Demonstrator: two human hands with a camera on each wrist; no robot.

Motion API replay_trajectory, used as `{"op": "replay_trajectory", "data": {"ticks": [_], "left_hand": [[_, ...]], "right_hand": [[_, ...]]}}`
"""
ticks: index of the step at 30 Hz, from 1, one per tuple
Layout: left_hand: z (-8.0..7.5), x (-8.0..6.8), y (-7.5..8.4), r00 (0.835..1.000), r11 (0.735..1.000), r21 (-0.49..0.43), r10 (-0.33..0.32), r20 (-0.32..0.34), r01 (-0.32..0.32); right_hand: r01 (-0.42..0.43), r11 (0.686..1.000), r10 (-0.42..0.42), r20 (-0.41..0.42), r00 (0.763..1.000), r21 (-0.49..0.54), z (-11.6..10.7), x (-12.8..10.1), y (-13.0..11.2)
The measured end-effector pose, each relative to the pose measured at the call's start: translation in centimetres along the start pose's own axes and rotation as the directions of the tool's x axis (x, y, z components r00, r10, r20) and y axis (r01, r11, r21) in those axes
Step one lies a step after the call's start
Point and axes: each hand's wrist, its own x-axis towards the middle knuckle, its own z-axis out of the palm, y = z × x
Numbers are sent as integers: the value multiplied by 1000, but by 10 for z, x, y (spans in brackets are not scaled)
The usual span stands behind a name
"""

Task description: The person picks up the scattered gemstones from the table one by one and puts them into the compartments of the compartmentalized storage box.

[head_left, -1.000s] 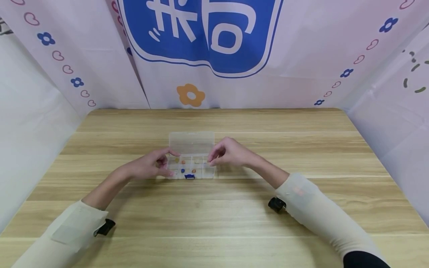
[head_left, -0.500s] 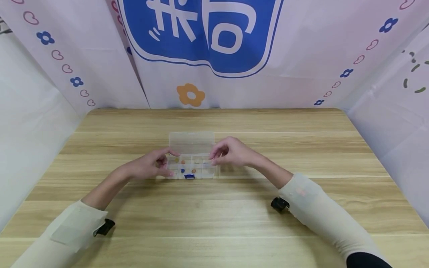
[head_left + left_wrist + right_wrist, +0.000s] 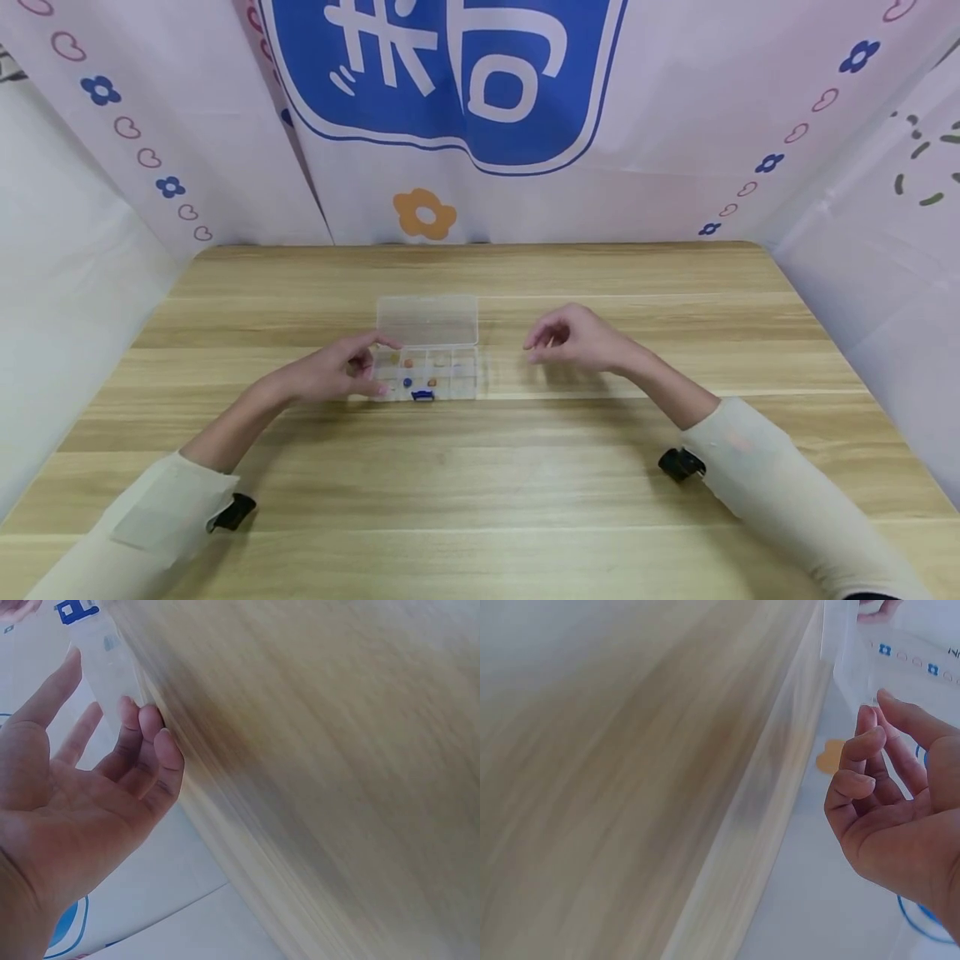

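A clear plastic compartment box (image 3: 462, 385) lies on the table with its lid (image 3: 427, 321) folded back. Around its left end, my left hand (image 3: 330, 367) holds it, thumb at the front and index finger at the back corner. Small orange pieces, a round blue piece (image 3: 407, 382) and a dark blue piece (image 3: 422, 396) show in or at the box, the last at its front edge. To the right of the box, my right hand (image 3: 577, 337) is raised, fingers loosely bent. Its thumb and index tips come close together in the right wrist view, with nothing visible between them.
The wooden table (image 3: 465, 475) reaches back to a white printed cloth (image 3: 637, 192) with a blue emblem. White cloth also hangs at both sides. A black device (image 3: 232, 511) is strapped at the left sleeve, another (image 3: 681, 463) at the right.
My right hand has left the right end of the box and moved to the right. My left hand and the box stay in place.
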Motion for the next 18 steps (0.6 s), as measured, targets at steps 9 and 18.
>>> {"op": "replay_trajectory", "data": {"ticks": [9, 18], "left_hand": [[-2, -5, 0, 1000, 999, 37, -9, -15, 9], [-12, -24, -2, 963, 974, 225, 40, -268, 22]], "right_hand": [[-37, 999, 35, -105, 994, -21, -26, -25, 21], [-109, 946, 43, -215, 976, -305, -53, -58, 40]]}}
